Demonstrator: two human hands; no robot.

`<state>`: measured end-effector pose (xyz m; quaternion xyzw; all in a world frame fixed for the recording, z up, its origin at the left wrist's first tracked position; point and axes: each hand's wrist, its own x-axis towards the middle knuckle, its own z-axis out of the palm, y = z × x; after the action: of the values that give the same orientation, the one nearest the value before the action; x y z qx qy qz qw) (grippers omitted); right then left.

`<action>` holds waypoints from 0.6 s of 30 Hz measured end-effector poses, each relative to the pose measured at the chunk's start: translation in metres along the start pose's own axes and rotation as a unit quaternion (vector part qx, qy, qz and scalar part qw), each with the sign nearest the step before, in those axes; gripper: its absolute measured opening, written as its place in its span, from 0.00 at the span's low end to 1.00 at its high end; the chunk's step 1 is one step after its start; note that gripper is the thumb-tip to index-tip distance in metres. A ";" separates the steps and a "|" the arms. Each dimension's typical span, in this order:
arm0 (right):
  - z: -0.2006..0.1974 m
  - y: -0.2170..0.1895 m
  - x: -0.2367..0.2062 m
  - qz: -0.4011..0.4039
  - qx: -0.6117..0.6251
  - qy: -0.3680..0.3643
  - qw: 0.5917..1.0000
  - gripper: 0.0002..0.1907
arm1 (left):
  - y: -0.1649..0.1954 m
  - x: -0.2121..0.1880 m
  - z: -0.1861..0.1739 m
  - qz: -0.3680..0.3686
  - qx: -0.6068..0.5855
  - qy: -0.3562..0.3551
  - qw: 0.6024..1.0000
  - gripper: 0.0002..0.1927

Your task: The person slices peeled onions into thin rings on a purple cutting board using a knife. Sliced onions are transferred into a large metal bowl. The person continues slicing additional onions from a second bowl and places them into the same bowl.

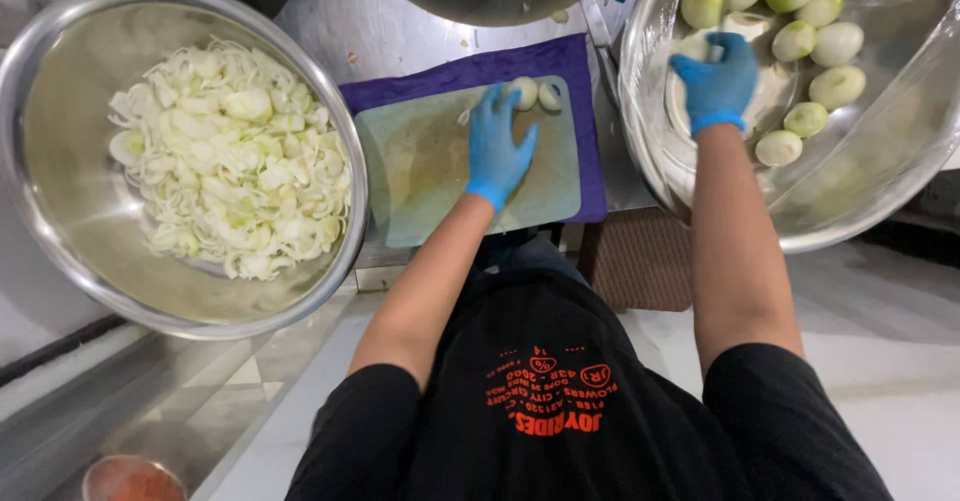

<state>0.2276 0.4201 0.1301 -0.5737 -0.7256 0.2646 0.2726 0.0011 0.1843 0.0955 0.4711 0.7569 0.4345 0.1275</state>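
Both gloves (497, 151) blue. Cutting board (440, 176) pale translucent green, on purple mat (590, 176). Sliced onion (235, 156), left of frame: white, faint green. Peeled onions (815, 51), upper right: pale green-white. Shirt (545, 401) black, orange-red print.

Two peeled onion halves (536, 94), pale and glossy, lying side by side at the far edge of a translucent green cutting board (440, 176), just beyond blue-gloved fingertips. Whole peeled onions (815, 31), greenish-white and rounded, heaped loosely in a large clear bowl (880, 176) at right, one apparently under a gloved palm, its outline mostly hidden.
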 end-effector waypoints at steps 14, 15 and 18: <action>0.057 -0.087 -0.249 -0.119 0.218 -0.206 0.947 0.27 | -0.022 -0.117 -0.045 -0.355 -0.650 -0.137 0.658 0.27; 0.063 -0.083 -0.252 -0.197 0.146 -0.170 0.954 0.26 | -0.031 -0.114 -0.050 -0.361 -0.597 -0.125 0.705 0.28; 0.066 -0.072 -0.250 -0.024 0.095 -0.310 0.946 0.15 | -0.047 -0.096 -0.051 -0.264 -0.356 -0.080 0.893 0.27</action>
<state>0.1799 0.1569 0.1101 -0.4175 -0.7594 0.4901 0.0938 -0.0077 0.0694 0.0679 0.2109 0.6355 0.5858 0.4566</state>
